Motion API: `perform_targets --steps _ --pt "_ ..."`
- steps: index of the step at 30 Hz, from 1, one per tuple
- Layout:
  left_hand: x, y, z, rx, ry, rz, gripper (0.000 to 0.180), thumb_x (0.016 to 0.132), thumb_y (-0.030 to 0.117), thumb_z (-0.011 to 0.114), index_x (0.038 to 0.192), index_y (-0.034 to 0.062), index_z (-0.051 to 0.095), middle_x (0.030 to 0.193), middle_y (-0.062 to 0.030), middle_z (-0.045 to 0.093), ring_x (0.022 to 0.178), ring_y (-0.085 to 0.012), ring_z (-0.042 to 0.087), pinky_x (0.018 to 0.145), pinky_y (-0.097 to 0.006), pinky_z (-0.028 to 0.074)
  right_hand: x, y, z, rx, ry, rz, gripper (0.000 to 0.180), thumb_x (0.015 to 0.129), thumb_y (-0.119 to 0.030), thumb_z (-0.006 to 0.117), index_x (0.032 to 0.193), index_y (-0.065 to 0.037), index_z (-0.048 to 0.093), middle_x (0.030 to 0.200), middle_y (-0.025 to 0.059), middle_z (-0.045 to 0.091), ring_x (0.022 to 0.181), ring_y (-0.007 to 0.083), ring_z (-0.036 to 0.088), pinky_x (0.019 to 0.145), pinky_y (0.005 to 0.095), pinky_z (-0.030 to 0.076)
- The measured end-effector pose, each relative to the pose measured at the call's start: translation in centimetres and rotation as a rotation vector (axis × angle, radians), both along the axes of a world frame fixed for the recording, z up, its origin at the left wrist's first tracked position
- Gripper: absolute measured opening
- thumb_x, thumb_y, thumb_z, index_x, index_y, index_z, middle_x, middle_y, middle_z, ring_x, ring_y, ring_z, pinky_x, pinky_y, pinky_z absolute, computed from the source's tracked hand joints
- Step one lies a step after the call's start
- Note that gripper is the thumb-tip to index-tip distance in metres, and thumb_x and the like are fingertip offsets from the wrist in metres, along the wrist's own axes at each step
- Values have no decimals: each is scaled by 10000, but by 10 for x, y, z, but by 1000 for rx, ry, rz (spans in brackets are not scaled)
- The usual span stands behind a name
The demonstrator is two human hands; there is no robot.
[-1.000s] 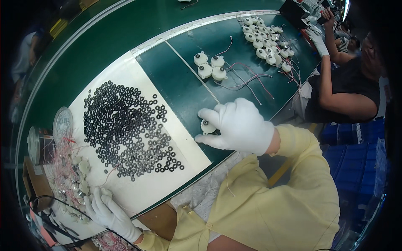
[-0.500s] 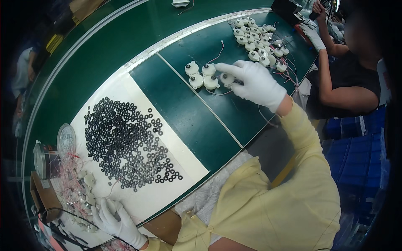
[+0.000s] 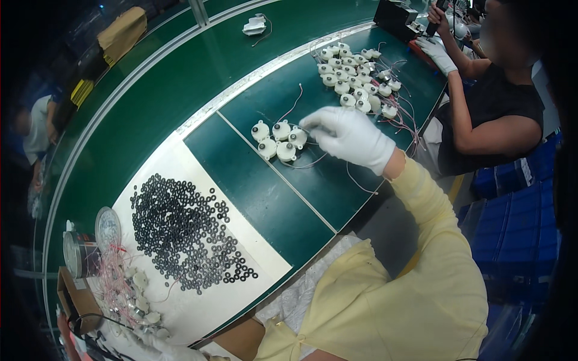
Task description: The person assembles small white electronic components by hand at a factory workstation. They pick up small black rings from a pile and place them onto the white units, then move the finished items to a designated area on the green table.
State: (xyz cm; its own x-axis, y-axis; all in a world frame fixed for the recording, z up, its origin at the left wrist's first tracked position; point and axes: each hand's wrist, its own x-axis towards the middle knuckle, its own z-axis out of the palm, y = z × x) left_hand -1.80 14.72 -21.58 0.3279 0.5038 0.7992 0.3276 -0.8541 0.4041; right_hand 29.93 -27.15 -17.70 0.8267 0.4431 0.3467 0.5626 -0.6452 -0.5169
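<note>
My right hand point(image 3: 349, 137), in a white glove, hovers just right of a small group of round white motor-like units point(image 3: 287, 151) with black centres and thin wires. Its fingers are bent but apart, with nothing visible between them. The nearest unit point(image 3: 297, 138) sits against the others, close to my fingertips. At the lower left, my gloved left hand point(image 3: 159, 348) is low beside a heap of similar white units point(image 3: 139, 280) with tangled pink and white wires. That hand is smeared by motion, so its fingers and anything in them cannot be made out.
Many black rings point(image 3: 180, 231) lie spread on a white sheet point(image 3: 241, 259). A larger batch of white units point(image 3: 355, 78) stands on the green table point(image 3: 265, 210) farther right. A tin point(image 3: 80, 253) and cardboard box point(image 3: 75, 295) flank the wire heap. A co-worker's gloved hand point(image 3: 436, 55) is at the far right.
The unit under my right hand now stands closer against the group, and my fingers have drawn off it. My left hand has moved down toward the lower edge. The whole view has shifted somewhat.
</note>
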Motion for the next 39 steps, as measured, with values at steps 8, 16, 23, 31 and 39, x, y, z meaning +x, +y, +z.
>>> perform_targets --steps 8,16,23,31,39 --pt "25 -10 25 173 -27 -51 318 969 78 674 1257 -57 661 1233 -231 672 1125 -360 651 968 -438 549 16 48 8 -306 -480 174 808 840 -654 665 1413 -104 516 1370 229 554 1285 442 516 1001 527 430" --pt "35 -21 53 466 11 -50 288 935 28 714 1204 -68 685 1178 -217 695 1081 -350 675 943 -411 572 28 64 -18 -241 -284 246 543 885 -578 651 1204 -139 626 1034 128 612 893 342 646 786 454 485" --pt "43 -45 73 538 -35 4 243 890 -29 754 1126 -55 702 1140 -205 697 1063 -338 669 926 -412 575 12 55 31 -129 -255 253 634 901 -594 637 1308 -109 605 1126 190 612 1049 373 632 880 498 475" --pt "24 -25 46 591 137 54 434 975 39 674 1380 -52 550 1459 -241 498 1290 -354 557 1026 -424 515 -2 -71 119 153 -839 -244 649 939 -573 632 1322 -51 597 1201 176 612 1089 345 608 914 499 456" --pt "37 -44 60 579 98 -57 274 846 -83 771 1108 -55 697 1070 -189 702 1063 -362 650 903 -435 560 32 -150 118 -131 -455 -325 616 960 -573 602 1294 -55 601 1135 141 607 1008 297 590 850 450 447"
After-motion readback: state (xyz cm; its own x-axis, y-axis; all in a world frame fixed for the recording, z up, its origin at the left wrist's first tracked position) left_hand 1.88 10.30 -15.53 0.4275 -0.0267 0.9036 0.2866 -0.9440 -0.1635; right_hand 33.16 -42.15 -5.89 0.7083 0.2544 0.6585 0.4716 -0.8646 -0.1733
